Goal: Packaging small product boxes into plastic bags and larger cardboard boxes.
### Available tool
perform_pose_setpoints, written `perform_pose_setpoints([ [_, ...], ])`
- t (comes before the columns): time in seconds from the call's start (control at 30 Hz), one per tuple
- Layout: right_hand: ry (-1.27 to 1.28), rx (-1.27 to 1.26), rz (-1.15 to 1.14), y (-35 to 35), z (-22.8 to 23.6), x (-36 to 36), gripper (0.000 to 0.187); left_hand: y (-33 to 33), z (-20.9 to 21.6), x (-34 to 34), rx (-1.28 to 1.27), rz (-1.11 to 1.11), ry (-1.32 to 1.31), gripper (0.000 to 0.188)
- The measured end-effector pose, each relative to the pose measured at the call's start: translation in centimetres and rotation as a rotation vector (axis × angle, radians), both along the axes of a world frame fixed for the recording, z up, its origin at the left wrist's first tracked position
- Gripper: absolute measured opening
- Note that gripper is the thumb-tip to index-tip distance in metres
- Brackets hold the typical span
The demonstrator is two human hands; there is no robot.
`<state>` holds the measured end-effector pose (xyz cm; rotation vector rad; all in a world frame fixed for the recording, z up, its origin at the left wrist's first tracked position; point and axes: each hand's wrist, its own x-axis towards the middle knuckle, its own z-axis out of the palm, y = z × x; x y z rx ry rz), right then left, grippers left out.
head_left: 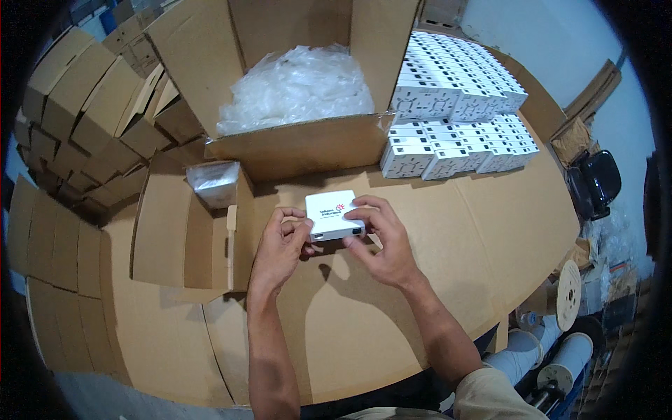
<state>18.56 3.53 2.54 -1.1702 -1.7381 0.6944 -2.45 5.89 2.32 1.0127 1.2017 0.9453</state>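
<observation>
White plastic forms the small square box (334, 214) held at the centre of the head view, just above the cardboard-covered table (448, 259). The left hand (281, 246) grips its left edge with thumb and curled fingers. The right hand (383, 241) grips its right edge, fingertips on the top face and thumb at the front wall. Both hands are closed on the box; it appears lifted clear of the table, though contact at its underside cannot be confirmed.

A small open carton (185, 234) stands just left of the left hand, with a clear plastic bag (213, 183) at its far end. A large open carton (294, 77) filled with crumpled clear bags (297, 87) stands behind the box. Stacks of identical white boxes (458, 119) are ranked to the right of it. Flattened cartons (77, 119) are piled at the far left.

Risks, as judged from this arrangement:
- The grip lies on the edges only. A smooth plastic shell may slip and drop onto the table.
- Fingertip pressure near the front ports may spring the lid or a clip, if the shell is snap-fitted.
- A wide sweep of the right forearm may push the nearest stack out of line.
- The flap of the small carton stands near the left hand and may catch the box during a sideways move.
</observation>
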Motion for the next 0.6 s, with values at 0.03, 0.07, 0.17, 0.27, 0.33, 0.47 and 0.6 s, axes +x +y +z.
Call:
perform_pose_setpoints([
  [0.03, -0.004, -0.006, 0.006, 0.4, -1.0, 0.2, 0.026, 0.1, -0.2, 0.2, -0.006, 0.006, -0.004, 0.024],
  [0.07, 0.187, -0.092, -0.005, 0.8, -2.0, 0.5, 0.023, 0.1, -0.3, 0.4, 0.027, 0.006, -0.008, 0.031],
  [0.17, 0.393, -0.116, -0.011, 1.4, -3.1, 0.5, 0.019, 0.0, -0.4, 0.4, 0.116, 0.002, 0.038, 0.040],
  [0.27, 0.408, -0.307, -0.017, 1.3, -2.7, 0.5, 0.027, 0.0, -0.8, 0.0, 0.212, -0.032, 0.138, 0.039],
  [0.33, 0.269, -0.232, -0.048, 1.3, -2.3, 0.6, 0.035, 0.1, -1.3, 0.1, 0.255, -0.041, 0.157, 0.031],
  [0.47, 0.212, -0.190, -0.041, 1.3, -2.4, 1.1, 0.042, 0.2, -1.9, 0.2, 0.278, -0.078, 0.166, 0.031],
  [0.6, 0.137, -0.229, -0.037, 1.4, -2.3, 1.5, 0.046, 0.2, -1.8, 0.3, 0.293, -0.078, 0.238, 0.029],
])
